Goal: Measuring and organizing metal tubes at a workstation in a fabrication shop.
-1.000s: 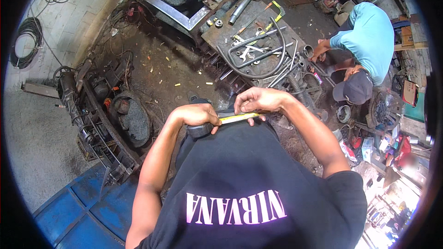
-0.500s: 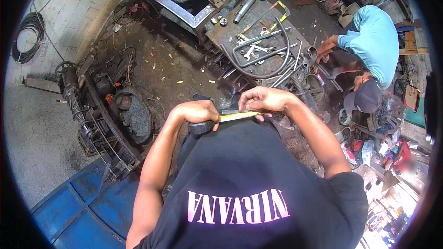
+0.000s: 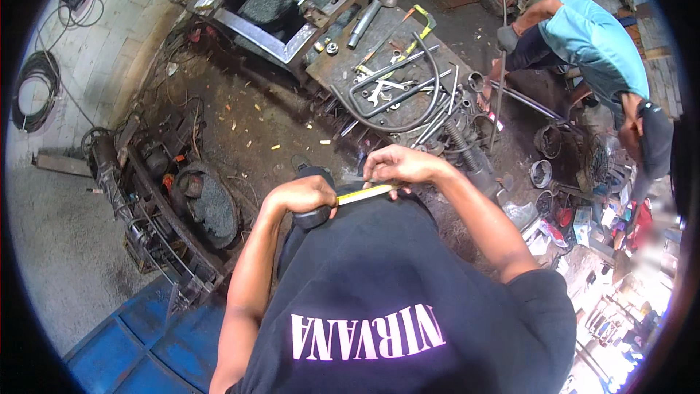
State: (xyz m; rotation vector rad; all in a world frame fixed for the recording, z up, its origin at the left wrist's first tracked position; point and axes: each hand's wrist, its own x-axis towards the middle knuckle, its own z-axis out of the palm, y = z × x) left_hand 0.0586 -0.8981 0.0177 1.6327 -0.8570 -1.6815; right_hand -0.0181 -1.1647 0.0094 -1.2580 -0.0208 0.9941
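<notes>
In front of my black shirt, my left hand (image 3: pixel 300 195) is closed around the black case of a tape measure (image 3: pixel 312 217). A short length of its yellow blade (image 3: pixel 363 194) runs out to the right, tilted slightly upward. My right hand (image 3: pixel 402 165) pinches the blade near its far end, fingers curled over it. Just beyond the blade, a small greyish edge shows between the hands; I cannot tell what it is. The blade's tip is hidden by my right fingers.
A low metal workbench (image 3: pixel 321 69) ahead carries spanners (image 3: pixel 377 92), a hacksaw (image 3: pixel 415 18), a bent tube (image 3: pixel 436 76) and rods. A co-worker in a light blue shirt (image 3: pixel 594 36) bends at the right. Machinery (image 3: pixel 120 175) and a blue panel (image 3: pixel 138 335) lie left.
The whole view has shifted a little. The co-worker has moved to the right, and a long rod now stands upright by their hand. My hands keep the tape stretched between them.
</notes>
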